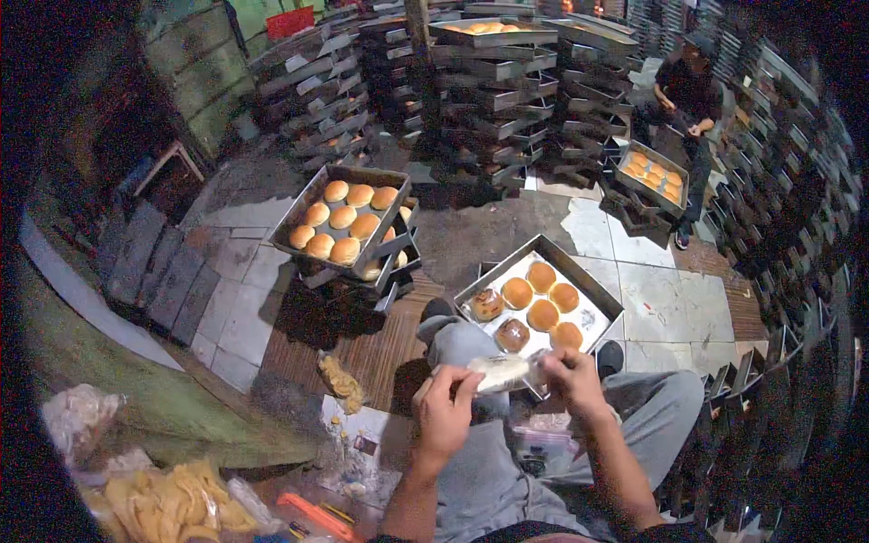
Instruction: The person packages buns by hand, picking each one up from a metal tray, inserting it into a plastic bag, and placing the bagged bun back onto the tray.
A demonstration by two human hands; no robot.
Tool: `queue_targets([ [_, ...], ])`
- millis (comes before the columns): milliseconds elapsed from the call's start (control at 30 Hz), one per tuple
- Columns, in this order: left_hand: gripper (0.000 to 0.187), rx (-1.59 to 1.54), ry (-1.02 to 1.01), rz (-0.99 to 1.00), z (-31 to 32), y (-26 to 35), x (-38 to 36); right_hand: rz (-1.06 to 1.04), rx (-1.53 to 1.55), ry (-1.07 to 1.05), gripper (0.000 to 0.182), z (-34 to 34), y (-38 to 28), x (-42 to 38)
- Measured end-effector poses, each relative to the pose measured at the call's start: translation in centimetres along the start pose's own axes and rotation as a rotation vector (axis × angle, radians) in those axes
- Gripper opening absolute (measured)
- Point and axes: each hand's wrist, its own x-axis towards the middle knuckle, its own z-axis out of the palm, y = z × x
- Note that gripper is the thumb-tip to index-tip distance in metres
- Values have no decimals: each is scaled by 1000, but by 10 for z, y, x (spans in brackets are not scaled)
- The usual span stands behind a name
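Between my two hands is stretched a small whitish plastic bag [500,373]. My left hand [442,418] pinches its left end with thumb and fingers, and my right hand [579,387] grips its right end. Just beyond them a metal tray [582,274] with a white lining stands in front of my knees. Several round golden buns [542,315] lie in it, bare. Toward its left side, a shiny bun in clear plastic [512,336] lies close to another wrapped bun [486,305]. The bag overlaps the tray's near edge in this view.
A tray of buns [308,201] tops a short stack at left. Tall tray stacks [493,100] line the back and right. A person [690,90] sits back right by another bun tray [654,201]. Yellowish plastic [172,502] and an orange tool [312,516] lie lower left.
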Motion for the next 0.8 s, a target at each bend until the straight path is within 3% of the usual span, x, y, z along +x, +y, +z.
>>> queue_targets([
  [100, 20, -148, -15, -334, -6, -12, -7, -13, 51, 44, 11, 11, 19, -6],
  [133, 20, -145, -14, -334, -8, -12, -6, -33, 75, 51, 11, 13, 17, -5],
  [267, 19, -101, 28, -77, -5, 2, 12, -29, 23, 145, 12, 28, -41, -6],
  [300, 18, -88, 10, 35, -2, 5, 20, -142, -51, 33, 14, 29, -38, 6],
  [333, 18, -80, 5, 27, 1, 5, 24, -249, -124, -81, 17, 30, -31, 16],
  [400, 17, 154, 31, 84, 5, 0, 27, -76, 14, -96, 22, 30, -14, 33],
  [467, 18, 215, 55, 169, -14, 7, 22, -134, 88, -74, 20, 29, -7, 33],
  [567, 23, 3, -26, -202, -16, -13, -22, 94, 253, -150, 23, 32, 57, 17],
  [600, 23, 12, -27, -204, -15, -19, -33, 184, 282, -145, 25, 38, 83, 19],
  [667, 23, -162, -81, -707, -12, -27, -51, 286, 345, -184, 24, 46, 110, 17],
  [733, 27, -116, -58, -681, 8, -20, -61, 351, 317, -243, 25, 44, 114, 15],
  [800, 36, -274, -39, -564, 32, -13, -67, 224, 245, -122, 35, 43, 114, 14],
])
